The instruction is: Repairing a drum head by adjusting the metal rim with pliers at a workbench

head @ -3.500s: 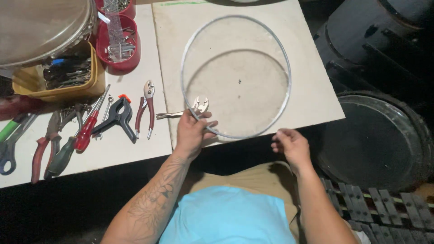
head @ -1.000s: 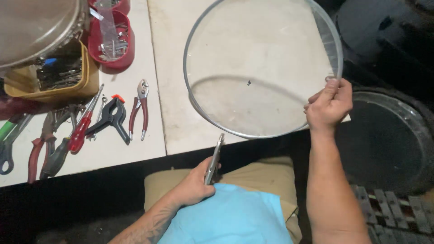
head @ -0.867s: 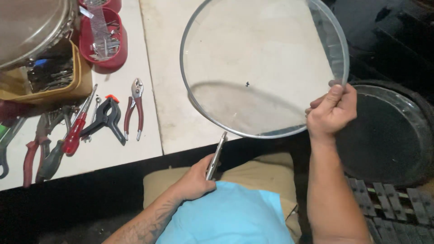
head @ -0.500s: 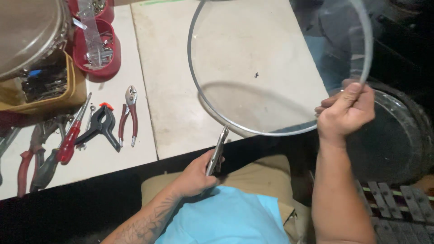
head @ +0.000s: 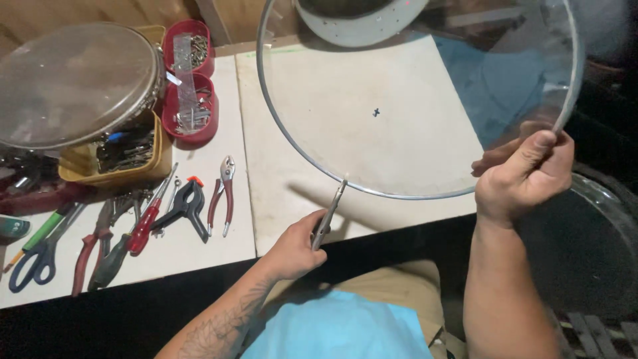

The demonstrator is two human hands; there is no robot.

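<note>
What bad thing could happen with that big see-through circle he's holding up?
The clear round skin is gripped at only one edge by the right hand, so it could tip or slip. The pliers in the left hand touch its metal rim; a slip might poke or scratch the film. If it drops, it could hit the tools lying on the table.

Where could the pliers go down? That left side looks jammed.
Bare board under the raised clear hoop, between the red trays and right hand. A smaller strip lies by the left hand. Tools crowd the left.
</note>
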